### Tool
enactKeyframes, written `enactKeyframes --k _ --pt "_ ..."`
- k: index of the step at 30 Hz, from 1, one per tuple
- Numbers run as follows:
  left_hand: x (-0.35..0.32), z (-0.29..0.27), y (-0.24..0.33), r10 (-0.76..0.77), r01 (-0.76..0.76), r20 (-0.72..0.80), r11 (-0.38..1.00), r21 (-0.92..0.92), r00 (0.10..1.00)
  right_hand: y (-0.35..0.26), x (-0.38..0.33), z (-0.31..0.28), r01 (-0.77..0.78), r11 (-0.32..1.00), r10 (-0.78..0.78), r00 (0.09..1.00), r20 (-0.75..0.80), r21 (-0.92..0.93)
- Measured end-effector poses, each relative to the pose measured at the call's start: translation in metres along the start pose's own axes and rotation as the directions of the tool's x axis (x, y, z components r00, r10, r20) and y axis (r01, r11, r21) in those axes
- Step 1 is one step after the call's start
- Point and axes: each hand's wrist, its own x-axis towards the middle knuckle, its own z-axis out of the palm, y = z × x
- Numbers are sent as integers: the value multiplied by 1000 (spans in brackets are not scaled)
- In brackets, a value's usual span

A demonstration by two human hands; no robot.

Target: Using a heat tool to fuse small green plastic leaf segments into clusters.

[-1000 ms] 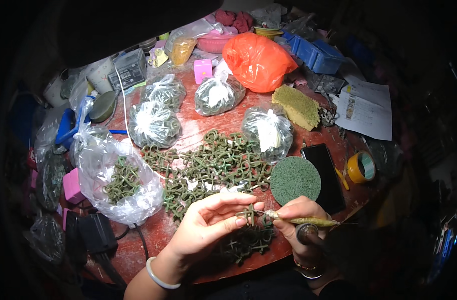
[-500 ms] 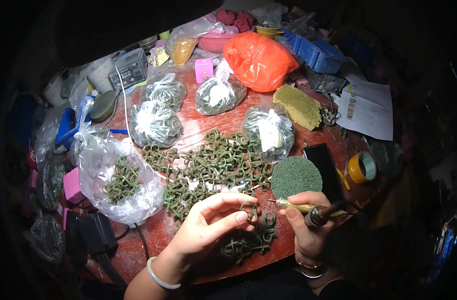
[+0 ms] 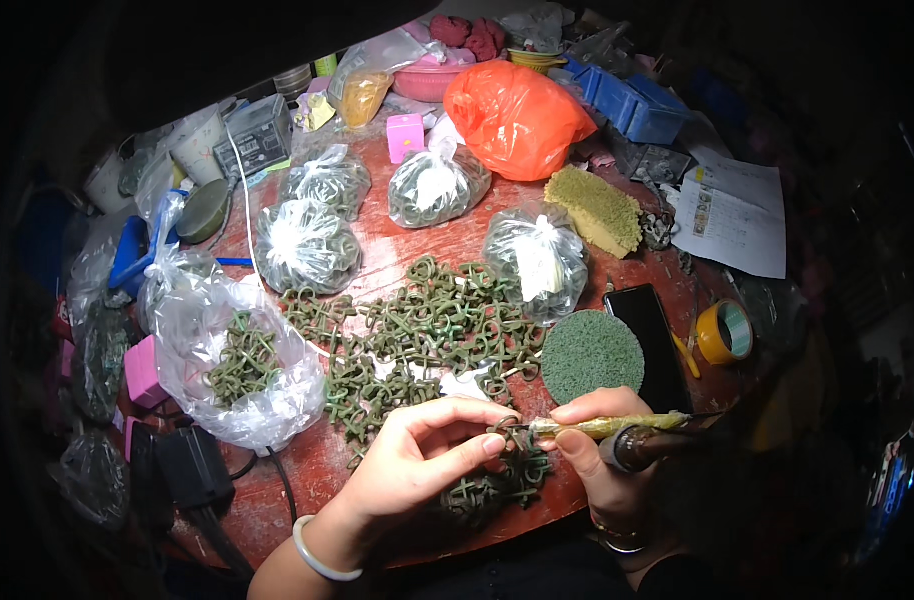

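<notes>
Fingers (image 3: pixel 492 445) of my left hand (image 3: pixel 417 470) pinch a green wax ring (image 3: pixel 504 432); right hand (image 3: pixel 602 450) grips a heated wax pen (image 3: pixel 617 428), tip touching it above the worktop (image 3: pixel 377 250).

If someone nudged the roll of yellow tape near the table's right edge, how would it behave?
The yellow tape roll lies tilted, nearly flat on the red table, so it would probably slide, not roll. It looks hollow, so likely light.

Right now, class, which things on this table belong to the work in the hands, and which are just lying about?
In use:
left hand pinching a green wax ring
right hand holding the pen-like tool
loose pile of green rings

Lying about:
orange bag
black phone
yellow tape roll
green round pad
yellow-green sponge
</notes>
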Motion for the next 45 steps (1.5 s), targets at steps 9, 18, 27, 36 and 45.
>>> enactKeyframes --k 9,18,27,36,45 --pt "-2 0 0 19 -23 15 961 275 1000 1 6 2 44 997 -46 998 -37 -69" --pt "-2 -3 6 -95 94 8 966 -240 995 10 9 -4 56 998 -55 998 -39 36" --pt "-3 1 11 -154 149 2 956 -252 988 7 16 -7 120 993 -117 981 154 -11" --pt "-4 -9 9 -137 171 128 934 -313 982 6 14 -4 -22 998 13 987 159 60" --pt "-6 -3 8 -115 114 13 955 -273 993 2 12 -2 33 986 -19 996 82 -166"
